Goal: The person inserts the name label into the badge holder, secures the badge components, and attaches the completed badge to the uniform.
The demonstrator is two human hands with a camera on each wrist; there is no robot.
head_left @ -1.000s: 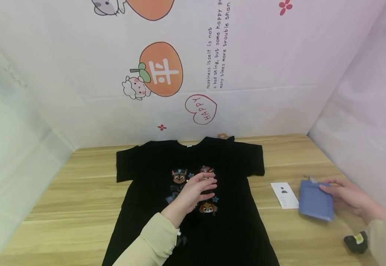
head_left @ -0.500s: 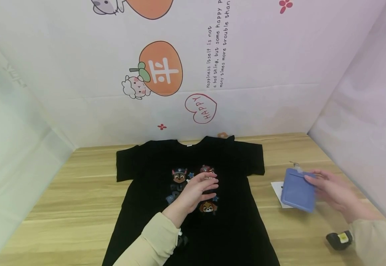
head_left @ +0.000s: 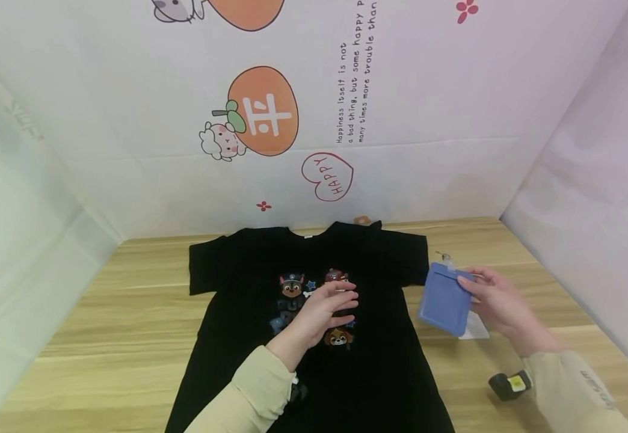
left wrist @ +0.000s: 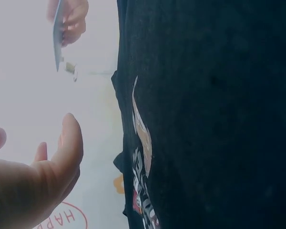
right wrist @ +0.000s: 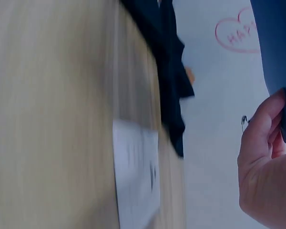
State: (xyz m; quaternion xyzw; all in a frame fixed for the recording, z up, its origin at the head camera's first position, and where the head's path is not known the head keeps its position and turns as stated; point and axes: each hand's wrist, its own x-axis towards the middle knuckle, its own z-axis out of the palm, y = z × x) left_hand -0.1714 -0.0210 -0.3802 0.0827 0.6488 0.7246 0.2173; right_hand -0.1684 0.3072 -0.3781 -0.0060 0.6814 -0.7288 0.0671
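Observation:
My right hand (head_left: 500, 307) pinches a blue badge holder (head_left: 445, 300) by its right edge, thumb on the front face. A small metal clip (head_left: 446, 258) stands up from the holder's top. It is raised beside the black T-shirt (head_left: 368, 373), overlapping its right side in the head view. In the right wrist view a white card (right wrist: 136, 176) lies on the wooden table; the holder and hand partly cover it in the head view. My left hand (head_left: 319, 316) hovers over the shirt's cartoon dog print with fingers loosely extended, holding nothing.
The T-shirt lies spread flat on the wooden table (head_left: 103, 337), collar toward the back. A printed white cloth (head_left: 411, 120) hangs behind the table, with white cloth at both sides. A black device with a yellow label (head_left: 511, 383) is at the right wrist.
My right hand has carried the badge holder left and slightly up, from beside the card, across it, to the shirt's right side. My left hand has stayed nearly still.

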